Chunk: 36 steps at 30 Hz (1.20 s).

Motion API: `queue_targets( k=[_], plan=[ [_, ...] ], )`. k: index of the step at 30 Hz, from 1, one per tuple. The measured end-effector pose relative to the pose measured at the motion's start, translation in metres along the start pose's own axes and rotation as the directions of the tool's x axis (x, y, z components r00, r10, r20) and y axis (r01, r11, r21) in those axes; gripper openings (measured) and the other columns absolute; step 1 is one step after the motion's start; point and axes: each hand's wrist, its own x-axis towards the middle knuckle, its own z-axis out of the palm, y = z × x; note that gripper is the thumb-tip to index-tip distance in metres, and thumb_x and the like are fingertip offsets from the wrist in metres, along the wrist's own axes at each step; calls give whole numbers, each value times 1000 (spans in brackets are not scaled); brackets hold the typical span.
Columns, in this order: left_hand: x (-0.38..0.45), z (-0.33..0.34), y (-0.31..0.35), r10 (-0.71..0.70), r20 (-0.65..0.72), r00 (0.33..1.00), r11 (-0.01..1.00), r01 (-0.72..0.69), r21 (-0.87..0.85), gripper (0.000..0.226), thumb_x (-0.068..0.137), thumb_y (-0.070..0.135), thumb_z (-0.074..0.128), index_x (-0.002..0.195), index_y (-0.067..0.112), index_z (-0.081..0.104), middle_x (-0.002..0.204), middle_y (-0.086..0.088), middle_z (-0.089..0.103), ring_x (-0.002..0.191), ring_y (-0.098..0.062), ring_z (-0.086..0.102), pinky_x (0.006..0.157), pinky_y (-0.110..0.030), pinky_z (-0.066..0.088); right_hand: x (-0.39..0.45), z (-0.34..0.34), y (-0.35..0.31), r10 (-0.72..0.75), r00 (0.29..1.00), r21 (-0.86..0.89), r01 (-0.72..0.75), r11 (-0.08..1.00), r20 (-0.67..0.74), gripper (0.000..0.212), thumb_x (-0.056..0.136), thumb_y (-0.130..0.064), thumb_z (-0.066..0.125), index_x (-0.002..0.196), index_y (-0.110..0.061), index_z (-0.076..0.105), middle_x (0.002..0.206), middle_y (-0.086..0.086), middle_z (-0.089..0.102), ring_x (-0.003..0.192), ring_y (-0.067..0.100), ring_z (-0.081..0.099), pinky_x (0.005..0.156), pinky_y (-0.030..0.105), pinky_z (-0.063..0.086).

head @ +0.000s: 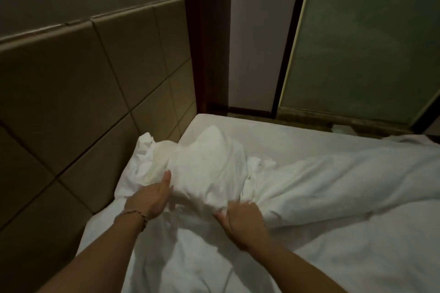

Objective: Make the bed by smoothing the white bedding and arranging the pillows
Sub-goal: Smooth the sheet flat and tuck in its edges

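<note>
A white pillow point(209, 162) stands bunched up near the head of the bed, its loose case end crumpled toward the headboard. My left hand point(152, 197) grips the pillow's left lower side, thumb up along the fabric. On the pillow's lower right corner my right hand point(240, 219) grips with curled fingers sunk in the cloth. A rumpled white duvet point(333, 185) lies in a long roll across the bed to the right. Beneath it lies the white bottom sheet point(273, 131), bare at the far corner.
A tan padded headboard point(83, 102) with square panels runs along the left. Beyond the bed's far edge stand a dark wooden door frame point(204, 38) and a frosted glass panel point(366, 40). A narrow strip of floor lies past the mattress edge.
</note>
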Motion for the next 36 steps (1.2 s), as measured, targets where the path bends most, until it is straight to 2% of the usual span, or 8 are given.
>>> queue_targets(
  k=[3, 7, 10, 13, 18, 27, 32, 36],
  plan=[
    [-15, 19, -4, 26, 149, 989, 1000, -28, 7, 89, 91, 73, 1, 153, 19, 36, 158, -12, 34, 144, -28, 34, 118, -38, 23, -22, 41, 2, 117, 972, -17, -116, 993, 203, 29, 99, -52, 36, 100, -28, 52, 82, 12, 60, 71, 34, 57, 57, 42, 49],
    [-1, 20, -6, 25, 186, 982, 999, -32, 35, 99, 84, 80, -3, 149, 21, 43, 155, -12, 40, 141, -29, 39, 118, -40, 27, -19, 34, 5, 122, 940, 75, -154, 985, 320, 117, 65, -87, -12, 144, -13, 35, 147, 13, 38, 133, 30, 33, 108, 45, 27],
    [11, 10, 7, 65, -79, 995, 982, -50, 180, 113, 74, 88, -14, 118, 20, 65, 126, -12, 64, 114, -32, 57, 102, -48, 44, -6, 11, 4, 143, 952, 109, -178, 978, 271, 115, 65, -87, -13, 141, -16, 38, 144, 10, 40, 131, 28, 35, 108, 43, 26],
    [31, -1, 35, 175, -244, 954, 971, -127, 200, 104, 77, 86, -11, 114, 17, 58, 122, -9, 60, 109, -29, 55, 97, -52, 46, 19, 1, 9, 185, 970, 114, -203, 972, 156, 106, 70, -83, -15, 126, -19, 48, 128, 8, 49, 117, 29, 42, 98, 43, 31],
    [75, 1, 92, 244, -141, 959, 968, -233, 90, 84, 88, 76, 10, 137, 16, 43, 145, -10, 45, 128, -32, 46, 107, -54, 36, 60, 3, 29, 235, 969, 67, -241, 968, 80, 112, 68, -69, -39, 126, -26, 47, 119, 7, 50, 100, 24, 40, 80, 39, 28],
    [163, 43, 136, 287, 45, 957, 946, -291, 147, 93, 85, 85, 16, 153, 22, 24, 151, -12, 43, 131, -37, 47, 108, -54, 35, 86, 12, 52, 432, 901, 232, -430, 873, 44, 85, 80, -79, -12, 109, -27, 48, 112, -6, 47, 99, 14, 44, 99, 34, 38],
    [161, 50, 113, 352, 20, 936, 918, -349, 188, 82, 92, 75, 7, 86, 19, 67, 93, -8, 70, 83, -26, 63, 78, -37, 51, 105, 18, 62, 523, 852, 281, -506, 815, 20, 94, 77, -81, -13, 116, -23, 50, 128, 3, 50, 120, 22, 46, 109, 39, 34],
    [150, 30, 92, 426, -31, 904, 880, -406, 245, 81, 97, 65, 6, 65, 18, 64, 68, -1, 64, 68, -21, 59, 68, -35, 50, 133, 20, 69, 526, 843, 261, -536, 803, 112, 87, 88, -73, 0, 157, -21, 13, 166, 0, 4, 152, 18, 2, 124, 39, 1]
  ],
)
